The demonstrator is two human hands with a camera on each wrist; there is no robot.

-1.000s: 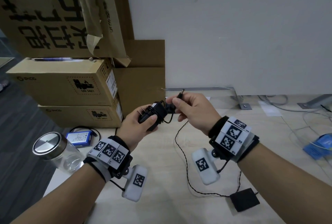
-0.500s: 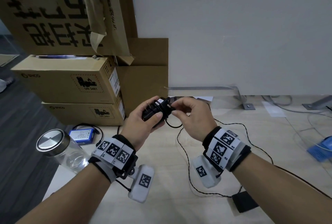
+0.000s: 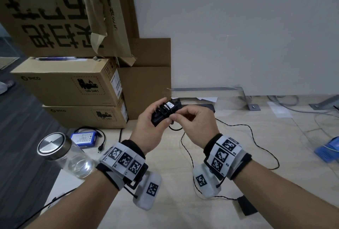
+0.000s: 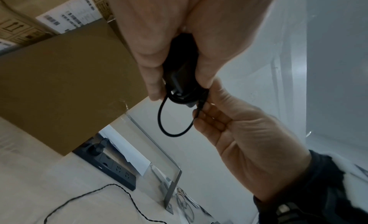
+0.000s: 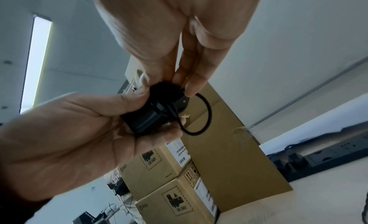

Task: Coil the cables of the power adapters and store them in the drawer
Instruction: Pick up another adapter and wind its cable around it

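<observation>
— Gripping the black power adapter (image 3: 163, 114) in the left hand (image 3: 149, 131), above the near edge of the pale table (image 3: 172, 216), a person winds its thin cable (image 4: 173, 122) round the body; the right hand (image 3: 197, 127) pinches the cable's free end against the wraps. Is that how you read it?

— Yes. Thumb and fingers of the left hand curl round the adapter, prongs pointing away to the left. From the left wrist, one slack loop hangs below the body, and the right fingertips (image 4: 201, 115) hold the plug end just beside it.

— What would make this step go well?

— My judgement: keep the left thumb pressing on the turns already laid so they cannot spring loose, draw the slack loop snug without kinking it, then tuck the plug end under a wrap before letting go.

— What can't be made out?

— The drawer shows in no view. How many turns sit on the adapter is unclear, since fingers cover most of them. Whether the end is already tucked or only held, I cannot tell. A second adapter (image 3: 245, 205) lies on the table by the right forearm, partly hidden, with its twisted cable (image 3: 256, 137) strewn uncoiled. The power strip (image 4: 111, 167) against the wall is blurred.
</observation>
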